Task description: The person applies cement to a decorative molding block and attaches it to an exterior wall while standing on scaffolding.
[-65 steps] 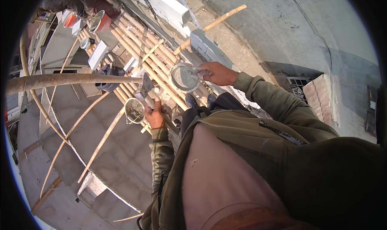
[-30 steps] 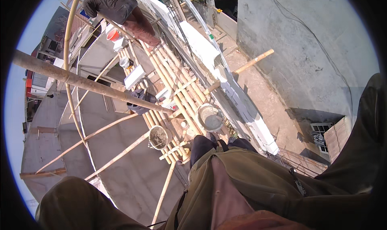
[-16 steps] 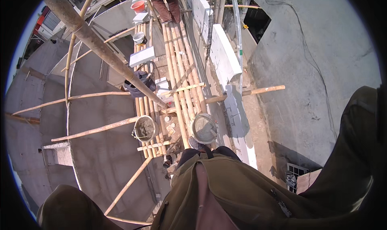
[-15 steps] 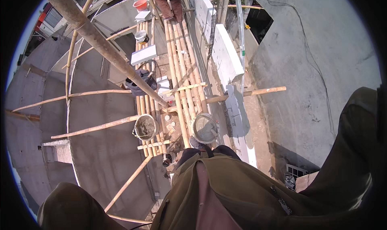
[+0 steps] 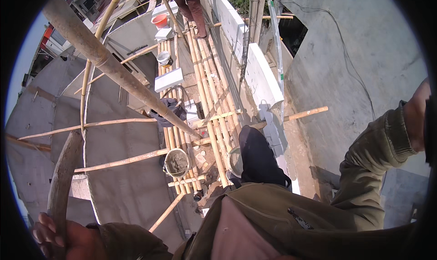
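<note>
At the lower left, my left hand (image 5: 75, 239) is closed around a weathered wooden pole (image 5: 63, 178) that rises from the grip. My right hand (image 5: 415, 119) shows only in part at the right rim, beside the grey wall; its fingers are lost in the dark edge. Below my body, a bucket of grey mortar (image 5: 177, 163) stands on the bamboo scaffold platform (image 5: 210, 123). A second bucket (image 5: 235, 162) is half hidden by my raised, dark-trousered leg (image 5: 259, 155).
A thick bamboo pole (image 5: 118, 71) slants across the upper left. White blocks (image 5: 168, 79), a dark bag (image 5: 169, 111) and a red bucket (image 5: 160, 20) lie farther along. A person (image 5: 193, 12) stands at the far end beside a white block wall (image 5: 261, 78).
Both hands have come into view, the left one gripping the wooden pole. My dark-trousered leg has risen forward over the second bucket. The far person's upper body shows more.
</note>
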Tool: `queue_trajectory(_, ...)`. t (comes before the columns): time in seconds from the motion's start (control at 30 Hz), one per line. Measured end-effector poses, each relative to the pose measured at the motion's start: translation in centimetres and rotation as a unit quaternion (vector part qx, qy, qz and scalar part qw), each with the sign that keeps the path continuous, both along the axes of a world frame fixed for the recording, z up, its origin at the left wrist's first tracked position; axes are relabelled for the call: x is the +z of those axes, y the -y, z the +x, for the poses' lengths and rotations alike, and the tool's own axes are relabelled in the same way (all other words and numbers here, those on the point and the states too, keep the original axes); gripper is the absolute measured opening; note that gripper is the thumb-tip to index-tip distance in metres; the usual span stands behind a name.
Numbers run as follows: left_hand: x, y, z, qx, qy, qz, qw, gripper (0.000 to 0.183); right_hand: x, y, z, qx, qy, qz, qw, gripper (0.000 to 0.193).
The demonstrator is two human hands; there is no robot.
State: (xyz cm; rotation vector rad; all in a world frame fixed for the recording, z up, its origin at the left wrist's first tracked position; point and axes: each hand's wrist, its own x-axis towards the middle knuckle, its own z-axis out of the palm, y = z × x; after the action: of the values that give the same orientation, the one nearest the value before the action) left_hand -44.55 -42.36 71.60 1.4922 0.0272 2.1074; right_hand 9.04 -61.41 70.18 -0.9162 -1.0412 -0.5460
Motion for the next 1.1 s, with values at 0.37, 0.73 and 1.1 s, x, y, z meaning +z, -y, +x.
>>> queue_trajectory(0.37,-28.9,-3.6,8.6,-0.016,-0.438,-0.518,0.734,0.03,-60.4,14.0,3.0,-0.269,-0.195,-0.745,0.579,0.025)
queue_trajectory(0.73,-36.5,-22.1,25.5,-0.126,-0.568,-0.486,0.652,0.037,-56.6,-17.2,20.8,-0.182,-0.291,-0.583,0.736,0.012)
queue_trajectory(1.1,-41.3,-38.7,31.7,0.019,-0.431,-0.729,0.531,0.033,-46.0,-42.2,25.3,-0.04,-0.131,-0.753,0.644,0.036)
